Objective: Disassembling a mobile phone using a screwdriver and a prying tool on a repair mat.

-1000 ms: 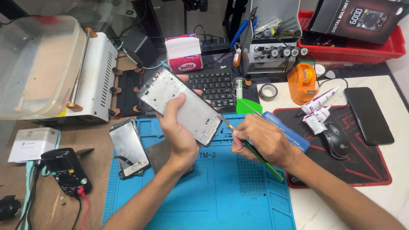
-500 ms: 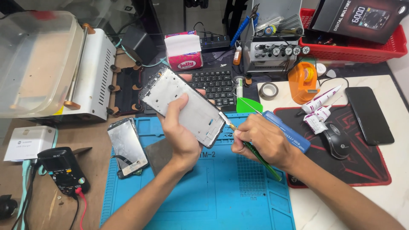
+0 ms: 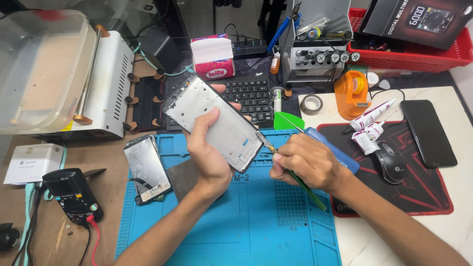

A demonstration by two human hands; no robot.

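Clamped around the grey metal phone frame (image 3: 214, 122), the left hand (image 3: 209, 148) keeps its thumb on the inner face of the frame and its other fingers behind it, their tips showing at the far edge. This hand holds the frame above the blue silicone work mat (image 3: 246, 216), tilted, with one short end pointing far left and the other near right. The left forearm comes up from the near edge of the view, and the wrist is bent a little backward.

The right hand (image 3: 308, 162) has its grip closed on a thin tool with a green handle (image 3: 305, 189), held like a pen between thumb and fingers. The metal tip of the tool touches the near right corner of the frame. The right forearm enters from the near right and lies over the black and red mouse pad (image 3: 419, 187).

On the mat, left of the left arm, lies a second phone with a bare shiny back (image 3: 146, 167). A black multimeter (image 3: 71, 194) rests on the brown table (image 3: 103, 162) further left. A black keyboard (image 3: 249, 93) stands just behind the frame.
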